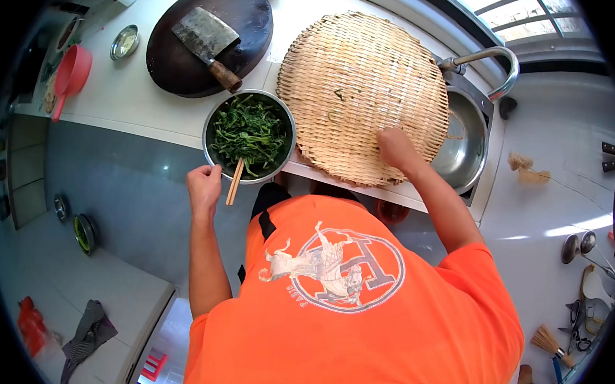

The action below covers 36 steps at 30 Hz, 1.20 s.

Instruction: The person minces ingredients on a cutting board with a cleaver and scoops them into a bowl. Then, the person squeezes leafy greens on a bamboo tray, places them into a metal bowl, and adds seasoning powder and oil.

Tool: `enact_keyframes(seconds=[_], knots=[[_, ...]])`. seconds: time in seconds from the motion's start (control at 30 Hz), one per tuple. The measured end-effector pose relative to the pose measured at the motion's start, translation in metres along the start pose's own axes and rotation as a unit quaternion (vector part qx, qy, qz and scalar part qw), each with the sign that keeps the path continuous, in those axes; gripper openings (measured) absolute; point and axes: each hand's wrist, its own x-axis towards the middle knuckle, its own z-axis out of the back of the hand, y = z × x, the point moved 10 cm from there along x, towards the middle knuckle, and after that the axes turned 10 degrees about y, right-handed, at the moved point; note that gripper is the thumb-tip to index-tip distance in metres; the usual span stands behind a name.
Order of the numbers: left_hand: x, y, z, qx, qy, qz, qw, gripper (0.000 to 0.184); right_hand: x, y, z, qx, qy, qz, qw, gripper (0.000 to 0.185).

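Observation:
My left hand (203,186) is closed at the near left rim of a metal bowl (290,150), with the thumb at its edge. Cooked-looking leafy greens (250,131) fill the bowl, and a pair of wooden chopsticks (234,182) leans out over its near side. On the counter to the right lies a large round woven bamboo tray (358,64), covering part of the sink. My right hand (395,148) is a closed fist low over the tray's right part; whatever its fingers hold is hidden. A few small green scraps (339,94) are scattered on the weave.
A cleaver (208,37) lies on a round dark chopping board (169,62) behind the bowl. Further left are a small metal dish (125,42) and a pink ladle (72,72). The sink (471,144) with its curved faucet (509,63) is at the right.

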Motion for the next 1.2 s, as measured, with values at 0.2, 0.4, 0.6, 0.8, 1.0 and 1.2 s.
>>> enact_keyframes(seconds=[0.2,0.4,0.6,0.8,1.0,1.2], knots=[[0.000,0.003,0.000,-0.003,-0.011,-0.002,1.000,0.031,0.000,0.005,0.007,-0.026,0.012,0.020,0.999,0.010],[0.000,0.004,-0.001,-0.004,-0.010,-0.001,1.000,0.031,0.002,-0.001,0.008,-0.029,0.027,0.042,0.998,0.012],[-0.003,0.004,0.001,-0.011,-0.019,-0.007,1.000,0.031,0.003,-0.017,0.019,0.123,-0.001,0.011,0.992,0.011],[0.001,0.009,0.000,-0.017,-0.010,0.007,1.000,0.030,0.037,-0.007,0.065,0.318,-0.090,0.010,0.944,0.011],[-0.003,0.000,0.000,0.003,-0.004,0.007,1.000,0.030,0.095,0.015,0.065,0.321,-0.146,0.009,0.936,0.016],[-0.002,0.000,-0.001,-0.008,-0.004,0.001,1.000,0.031,0.118,0.032,0.064,0.131,-0.162,0.016,0.978,0.020]])
